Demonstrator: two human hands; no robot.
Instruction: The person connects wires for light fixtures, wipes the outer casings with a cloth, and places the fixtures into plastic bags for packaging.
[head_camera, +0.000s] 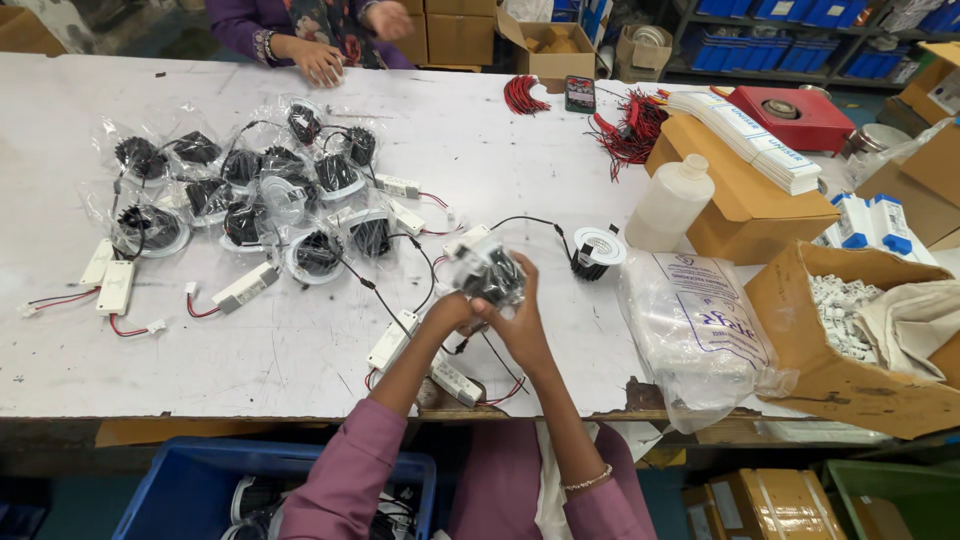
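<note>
Bagged downlight (490, 273) held by both hands (495, 318) above table's near edge (250, 405).

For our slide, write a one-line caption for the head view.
Both hands, left and right, hold a bagged lamp above a white table strewn with more bagged lamps.

A white worktable (300, 350) ran across the view. A heap of bagged black downlights (250, 190) lay at its left, with white driver boxes (110, 280) beside them. Further right sat 1 unbagged downlight (597, 250), a white plastic bottle (670, 203) and a clear bag of parts (695, 330). An open carton of small white pieces (850, 320) stood at the right edge. Red wire bundles (630, 125) lay near the far side, where another person's hand (318, 60) rested. A blue bin (190, 490) sat below the table
</note>
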